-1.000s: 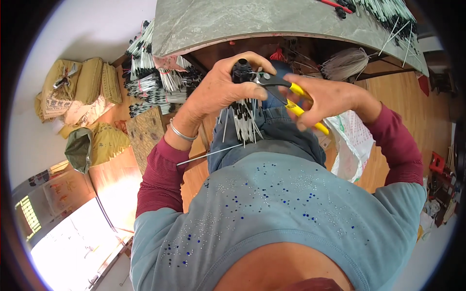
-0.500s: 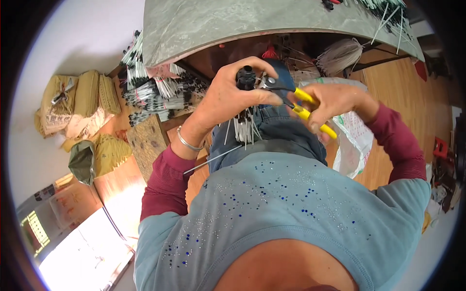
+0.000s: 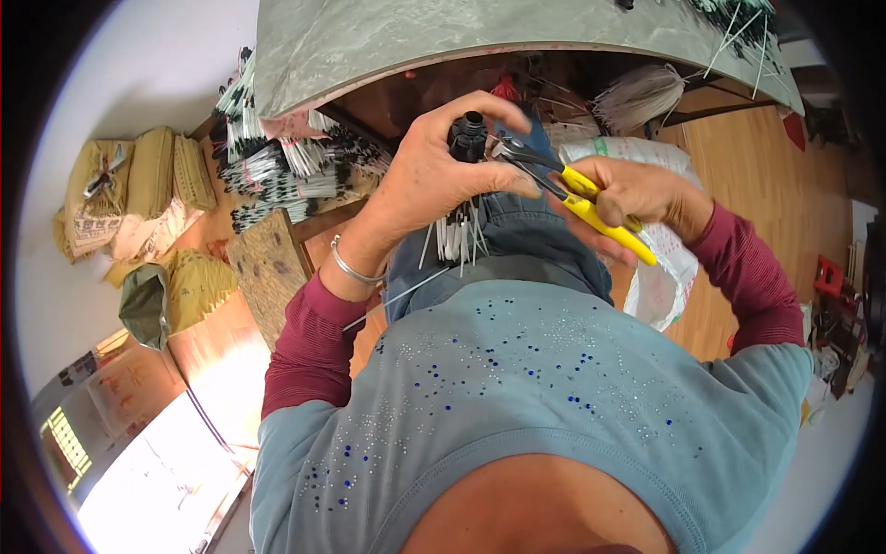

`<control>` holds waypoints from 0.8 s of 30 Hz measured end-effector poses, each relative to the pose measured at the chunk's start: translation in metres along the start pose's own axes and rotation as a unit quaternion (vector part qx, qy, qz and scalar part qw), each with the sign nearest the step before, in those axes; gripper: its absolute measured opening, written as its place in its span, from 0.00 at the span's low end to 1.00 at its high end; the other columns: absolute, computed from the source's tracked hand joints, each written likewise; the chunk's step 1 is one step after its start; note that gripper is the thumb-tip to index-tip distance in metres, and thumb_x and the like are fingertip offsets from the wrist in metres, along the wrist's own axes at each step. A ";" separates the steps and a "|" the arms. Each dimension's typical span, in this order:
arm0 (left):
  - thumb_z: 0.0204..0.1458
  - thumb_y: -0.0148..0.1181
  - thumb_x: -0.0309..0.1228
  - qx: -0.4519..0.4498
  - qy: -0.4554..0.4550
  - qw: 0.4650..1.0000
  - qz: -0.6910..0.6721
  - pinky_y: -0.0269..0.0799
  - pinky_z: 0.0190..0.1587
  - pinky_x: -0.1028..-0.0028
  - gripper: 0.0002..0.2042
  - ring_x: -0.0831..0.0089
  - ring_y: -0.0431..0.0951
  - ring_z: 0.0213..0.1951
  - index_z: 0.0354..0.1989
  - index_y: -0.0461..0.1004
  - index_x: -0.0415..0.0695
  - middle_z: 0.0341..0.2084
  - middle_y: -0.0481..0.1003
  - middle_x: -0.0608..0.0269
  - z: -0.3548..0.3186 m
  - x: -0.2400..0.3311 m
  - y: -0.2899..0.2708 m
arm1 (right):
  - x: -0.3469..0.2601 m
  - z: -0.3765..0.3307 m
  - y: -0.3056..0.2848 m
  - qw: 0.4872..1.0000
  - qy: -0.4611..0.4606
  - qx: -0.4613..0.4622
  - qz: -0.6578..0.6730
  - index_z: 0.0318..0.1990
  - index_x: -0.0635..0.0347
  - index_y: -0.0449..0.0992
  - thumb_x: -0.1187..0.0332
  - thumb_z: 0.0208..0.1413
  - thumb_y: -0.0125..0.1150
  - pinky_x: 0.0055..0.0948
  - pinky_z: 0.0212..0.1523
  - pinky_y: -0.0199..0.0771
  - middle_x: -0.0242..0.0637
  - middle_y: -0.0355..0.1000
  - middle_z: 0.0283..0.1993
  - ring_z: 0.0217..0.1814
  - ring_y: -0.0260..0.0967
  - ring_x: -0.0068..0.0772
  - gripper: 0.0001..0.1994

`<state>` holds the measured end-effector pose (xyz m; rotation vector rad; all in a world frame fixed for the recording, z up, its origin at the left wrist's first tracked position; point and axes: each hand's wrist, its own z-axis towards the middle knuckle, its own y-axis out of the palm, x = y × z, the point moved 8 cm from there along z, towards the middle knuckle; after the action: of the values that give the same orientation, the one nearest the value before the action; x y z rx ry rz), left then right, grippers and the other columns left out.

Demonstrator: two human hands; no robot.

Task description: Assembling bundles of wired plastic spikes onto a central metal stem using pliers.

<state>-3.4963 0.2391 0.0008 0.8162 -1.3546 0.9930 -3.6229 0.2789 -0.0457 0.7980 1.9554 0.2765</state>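
Note:
In front of my lap, my left hand (image 3: 438,171) is wrapped round a bundle with a cylindrical black top (image 3: 469,136) and thin white rods (image 3: 452,235) hanging below the palm. Its thumb and index finger reach rightward past that top. My right hand (image 3: 628,194) grips pliers (image 3: 604,225) by their yellow handles, which are spread apart. The dark plier head lies between my left thumb and index finger, close beside the black top. Whether the jaws bite on anything is too small to tell. One longer grey rod (image 3: 395,298) slants out toward my left sleeve.
A grey marbled table (image 3: 388,42) spans the far side. White rods with black ends (image 3: 295,189) lie piled at the left, near a wooden bench (image 3: 268,268). Brown sacks (image 3: 148,180) stand by the wall. A white plastic bag (image 3: 660,286) sits to the right of my knees.
The plier handles have swung a little, the lower one now reaching further right. My right fingers look less curled round them. The whole view has shifted slightly.

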 end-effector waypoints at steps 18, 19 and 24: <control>0.27 0.65 0.27 0.011 0.025 0.999 0.023 0.60 0.33 0.84 0.18 0.84 0.63 0.28 0.31 0.69 0.42 0.23 0.65 0.72 -0.002 -0.010 -0.011 | -0.002 0.017 0.010 0.995 -0.008 -0.100 -0.022 0.45 0.63 0.60 0.67 0.44 0.51 0.25 0.25 0.68 0.41 0.67 0.20 0.24 0.69 0.30 0.19; 0.26 0.64 0.26 0.016 0.039 0.998 0.038 0.59 0.33 0.84 0.18 0.83 0.63 0.28 0.31 0.69 0.42 0.23 0.66 0.72 -0.002 -0.010 -0.014 | -0.005 0.018 0.014 0.994 -0.006 -0.105 -0.027 0.45 0.63 0.60 0.67 0.44 0.51 0.25 0.25 0.68 0.41 0.67 0.20 0.24 0.69 0.30 0.19; 0.26 0.64 0.26 0.074 0.051 0.995 0.032 0.59 0.35 0.83 0.18 0.83 0.63 0.29 0.31 0.70 0.42 0.24 0.66 0.72 -0.003 -0.011 -0.028 | -0.063 -0.002 0.006 0.844 -0.236 0.239 -0.418 0.39 0.65 0.62 0.66 0.40 0.55 0.24 0.17 0.69 0.44 0.67 0.20 0.17 0.67 0.30 0.18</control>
<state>-3.4687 0.2293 -0.0081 0.8249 -1.2363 1.1802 -3.6019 0.2440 0.0022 0.1958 1.7090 -0.8827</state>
